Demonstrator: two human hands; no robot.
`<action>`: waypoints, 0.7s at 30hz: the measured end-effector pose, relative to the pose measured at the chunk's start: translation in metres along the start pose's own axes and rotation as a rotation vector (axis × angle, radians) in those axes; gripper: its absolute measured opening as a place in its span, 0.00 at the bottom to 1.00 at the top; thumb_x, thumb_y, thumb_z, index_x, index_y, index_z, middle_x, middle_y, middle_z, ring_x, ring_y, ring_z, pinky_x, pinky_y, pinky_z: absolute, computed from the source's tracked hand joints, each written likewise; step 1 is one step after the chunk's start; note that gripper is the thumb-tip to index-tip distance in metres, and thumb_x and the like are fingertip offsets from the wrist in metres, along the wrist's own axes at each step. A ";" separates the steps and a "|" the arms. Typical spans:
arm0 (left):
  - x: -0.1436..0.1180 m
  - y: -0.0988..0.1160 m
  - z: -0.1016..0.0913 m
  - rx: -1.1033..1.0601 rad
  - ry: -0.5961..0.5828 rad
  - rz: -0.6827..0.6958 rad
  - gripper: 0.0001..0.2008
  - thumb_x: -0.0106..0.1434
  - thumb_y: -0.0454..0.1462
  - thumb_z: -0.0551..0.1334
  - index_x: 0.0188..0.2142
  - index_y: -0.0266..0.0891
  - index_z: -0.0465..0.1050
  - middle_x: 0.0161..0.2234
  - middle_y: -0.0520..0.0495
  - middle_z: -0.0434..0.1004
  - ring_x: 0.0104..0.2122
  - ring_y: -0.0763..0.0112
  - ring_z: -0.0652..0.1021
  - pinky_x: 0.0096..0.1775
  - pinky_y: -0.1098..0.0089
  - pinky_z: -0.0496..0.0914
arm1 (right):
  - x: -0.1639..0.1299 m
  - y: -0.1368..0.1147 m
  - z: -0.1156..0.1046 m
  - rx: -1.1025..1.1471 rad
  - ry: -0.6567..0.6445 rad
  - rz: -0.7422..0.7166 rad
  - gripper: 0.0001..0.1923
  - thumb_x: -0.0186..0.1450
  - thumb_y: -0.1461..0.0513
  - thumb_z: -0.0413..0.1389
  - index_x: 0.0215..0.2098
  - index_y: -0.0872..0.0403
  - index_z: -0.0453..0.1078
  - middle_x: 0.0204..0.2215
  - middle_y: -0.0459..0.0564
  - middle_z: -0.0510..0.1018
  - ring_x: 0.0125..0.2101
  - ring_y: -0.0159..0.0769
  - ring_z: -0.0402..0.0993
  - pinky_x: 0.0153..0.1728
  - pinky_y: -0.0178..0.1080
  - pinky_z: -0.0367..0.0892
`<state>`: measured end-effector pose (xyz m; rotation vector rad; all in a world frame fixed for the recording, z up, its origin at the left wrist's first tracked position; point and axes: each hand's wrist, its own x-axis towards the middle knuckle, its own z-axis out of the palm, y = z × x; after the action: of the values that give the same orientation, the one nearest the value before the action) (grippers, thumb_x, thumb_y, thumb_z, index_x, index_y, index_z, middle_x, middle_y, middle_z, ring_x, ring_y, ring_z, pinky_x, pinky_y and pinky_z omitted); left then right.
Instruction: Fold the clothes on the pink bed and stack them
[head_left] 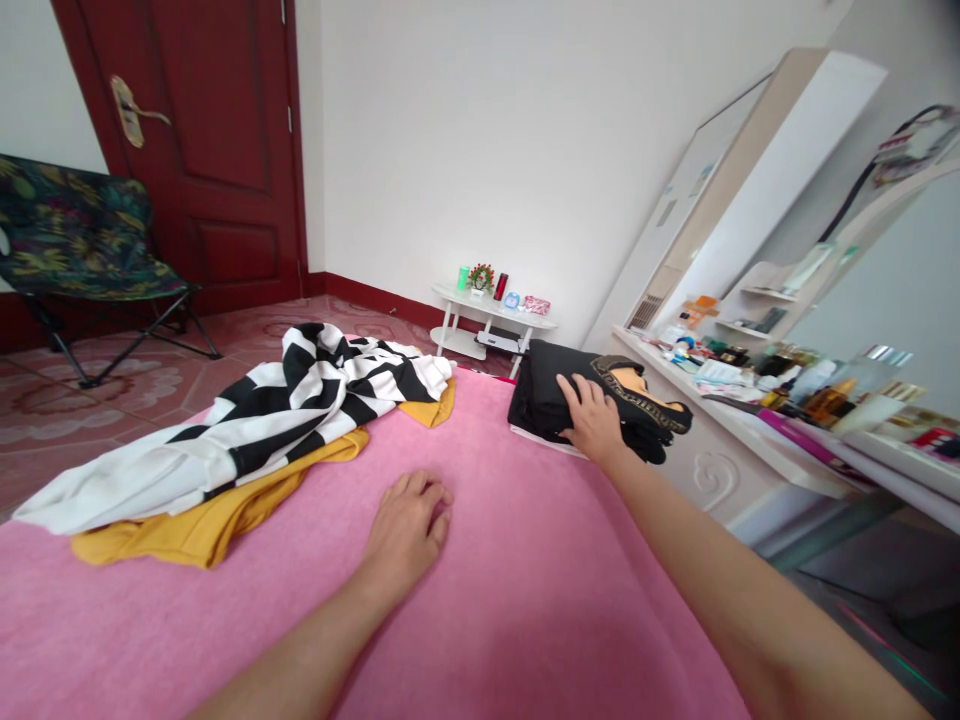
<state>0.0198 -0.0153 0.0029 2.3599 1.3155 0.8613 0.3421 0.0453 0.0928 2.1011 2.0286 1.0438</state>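
Observation:
My right hand [594, 415] lies flat on a folded black garment [555, 385] with gold trim, at the far right corner of the pink bed cover [525, 580]. My left hand [409, 525] rests palm down on the bare pink cover in the middle, fingers loosely curled, holding nothing. To its left lies a black-and-white striped garment [300, 405] heaped over a mustard-yellow garment [225, 510]. A white layer shows under the black garment's near edge.
A cluttered white dressing table [750, 430] with a mirror stands right of the bed. A small white side table [491, 315] with small items is by the far wall. A folding chair [82, 250] and a dark red door [202, 140] are at left.

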 end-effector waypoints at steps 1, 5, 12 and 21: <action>0.000 0.000 0.000 -0.002 -0.004 -0.002 0.08 0.59 0.33 0.57 0.37 0.43 0.72 0.43 0.47 0.69 0.44 0.62 0.68 0.45 0.63 0.62 | 0.005 -0.003 0.001 0.010 -0.008 0.031 0.49 0.54 0.59 0.62 0.65 0.48 0.38 0.61 0.59 0.52 0.56 0.52 0.51 0.49 0.50 0.58; 0.001 -0.001 0.000 -0.002 -0.016 -0.018 0.08 0.59 0.33 0.57 0.37 0.43 0.72 0.43 0.47 0.69 0.45 0.61 0.68 0.46 0.63 0.62 | 0.035 0.000 0.002 0.053 -0.047 0.122 0.28 0.57 0.62 0.58 0.54 0.54 0.55 0.48 0.59 0.64 0.47 0.47 0.61 0.39 0.41 0.64; 0.002 0.000 -0.001 -0.012 -0.014 -0.026 0.08 0.58 0.33 0.58 0.37 0.43 0.72 0.42 0.47 0.70 0.44 0.61 0.68 0.46 0.63 0.62 | 0.055 0.003 0.005 0.117 0.069 0.492 0.21 0.61 0.56 0.54 0.48 0.57 0.57 0.43 0.58 0.65 0.42 0.46 0.66 0.37 0.41 0.65; -0.001 0.000 -0.001 0.006 -0.015 -0.024 0.08 0.59 0.33 0.57 0.37 0.43 0.72 0.42 0.46 0.69 0.44 0.61 0.68 0.45 0.63 0.62 | 0.032 -0.021 0.000 0.189 -0.088 0.217 0.29 0.59 0.43 0.53 0.48 0.54 0.59 0.45 0.59 0.65 0.47 0.51 0.64 0.41 0.46 0.64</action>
<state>0.0190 -0.0158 0.0034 2.3459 1.3394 0.8318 0.3211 0.0771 0.0964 2.4594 1.9633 0.7915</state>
